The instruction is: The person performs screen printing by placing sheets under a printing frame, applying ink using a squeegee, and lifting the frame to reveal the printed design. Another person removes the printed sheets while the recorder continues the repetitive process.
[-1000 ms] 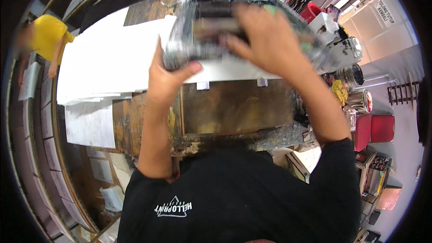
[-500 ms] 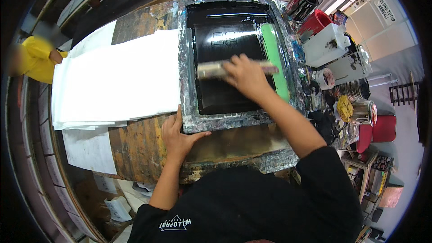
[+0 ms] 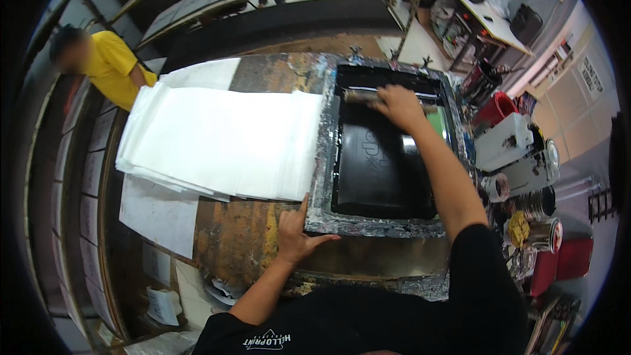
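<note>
A screen-printing frame [image 3: 320,158], crusted with dried ink, lies flat on the worktable. Wet black ink coats its mesh [image 3: 368,177], where faint lettering shows through. My right hand [image 3: 399,106] is closed around a squeegee [image 3: 357,96], which lies crosswise near the far end of the mesh. A green strip [image 3: 436,120] runs along the mesh's right side, partly hidden by my forearm. My left hand [image 3: 296,236] rests at the frame's near left corner, index finger and thumb spread apart against its edges. Left of the frame lies a stack of white sheets [image 3: 223,138].
A person in a yellow shirt [image 3: 117,66] stands at the far left, an arm beside the sheets. Along the right are a red bucket [image 3: 497,109], white jugs [image 3: 503,141], and an open can [image 3: 544,233]. Racks [image 3: 217,0] with sheets stand at the back.
My right hand has pushed the squeegee from mid-mesh to the far end. The view has tilted up, so everything sits lower and further right. My left hand stays at the corner.
</note>
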`<action>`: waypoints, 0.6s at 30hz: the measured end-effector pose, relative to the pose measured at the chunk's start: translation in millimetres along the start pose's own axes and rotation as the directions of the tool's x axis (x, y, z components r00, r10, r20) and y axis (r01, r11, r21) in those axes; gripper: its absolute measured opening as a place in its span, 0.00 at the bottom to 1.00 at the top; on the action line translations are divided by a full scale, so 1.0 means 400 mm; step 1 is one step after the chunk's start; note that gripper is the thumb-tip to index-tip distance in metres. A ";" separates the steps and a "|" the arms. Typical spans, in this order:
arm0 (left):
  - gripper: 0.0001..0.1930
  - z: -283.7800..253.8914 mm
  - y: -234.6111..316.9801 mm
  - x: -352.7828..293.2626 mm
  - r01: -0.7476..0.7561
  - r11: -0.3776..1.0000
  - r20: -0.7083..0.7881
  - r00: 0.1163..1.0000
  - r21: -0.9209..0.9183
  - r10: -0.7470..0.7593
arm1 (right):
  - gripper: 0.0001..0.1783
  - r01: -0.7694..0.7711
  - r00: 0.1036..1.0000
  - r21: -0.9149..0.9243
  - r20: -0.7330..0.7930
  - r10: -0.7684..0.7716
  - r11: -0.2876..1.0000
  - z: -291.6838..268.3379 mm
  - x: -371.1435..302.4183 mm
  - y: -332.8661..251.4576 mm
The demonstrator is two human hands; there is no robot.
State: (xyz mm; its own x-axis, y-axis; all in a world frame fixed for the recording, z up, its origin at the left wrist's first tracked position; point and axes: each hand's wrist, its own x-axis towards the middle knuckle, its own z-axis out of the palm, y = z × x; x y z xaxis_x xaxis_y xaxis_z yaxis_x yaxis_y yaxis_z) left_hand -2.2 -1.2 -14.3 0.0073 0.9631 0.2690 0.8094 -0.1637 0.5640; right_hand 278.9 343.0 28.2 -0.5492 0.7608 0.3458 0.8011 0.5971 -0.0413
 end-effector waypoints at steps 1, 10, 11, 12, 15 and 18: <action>0.68 0.003 -0.002 -0.001 -0.001 1.000 -0.011 1.000 0.009 0.001 | 0.24 0.001 0.999 0.010 0.041 -0.001 1.000 -0.016 -0.039 -0.037; 0.58 -0.037 0.075 0.026 0.045 0.915 -0.084 0.993 -0.401 -0.085 | 0.22 -0.107 0.964 0.148 0.258 0.066 0.983 -0.396 -0.441 -0.434; 0.57 -0.050 0.105 0.040 0.020 0.840 -0.136 0.985 -0.542 -0.111 | 0.19 -0.074 0.986 0.178 0.161 0.045 0.981 -0.443 -0.441 -0.445; 0.56 -0.062 0.137 0.062 -0.002 0.745 -0.168 0.975 -0.667 -0.148 | 0.18 -0.080 0.990 0.136 0.127 0.062 0.988 -0.484 -0.432 -0.452; 0.50 -0.098 0.211 0.139 -0.050 0.560 -0.204 0.955 -0.827 -0.216 | 0.17 -0.036 0.990 -0.007 -0.139 0.035 0.999 -0.568 -0.370 -0.459; 0.52 -0.103 0.214 0.203 -0.190 0.634 -0.313 0.946 -0.750 -0.087 | 0.18 -0.035 0.932 -0.101 -0.363 -0.004 0.994 -0.619 -0.271 -0.435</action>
State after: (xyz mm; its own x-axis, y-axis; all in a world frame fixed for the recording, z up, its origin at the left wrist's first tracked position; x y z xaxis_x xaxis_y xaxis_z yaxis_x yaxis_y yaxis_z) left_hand 43.4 54.4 88.0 -0.2478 0.8580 0.4499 0.0714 -0.4469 0.8917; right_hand 257.9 93.6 229.9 -0.4291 0.6142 0.6624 0.8396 0.5416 0.0417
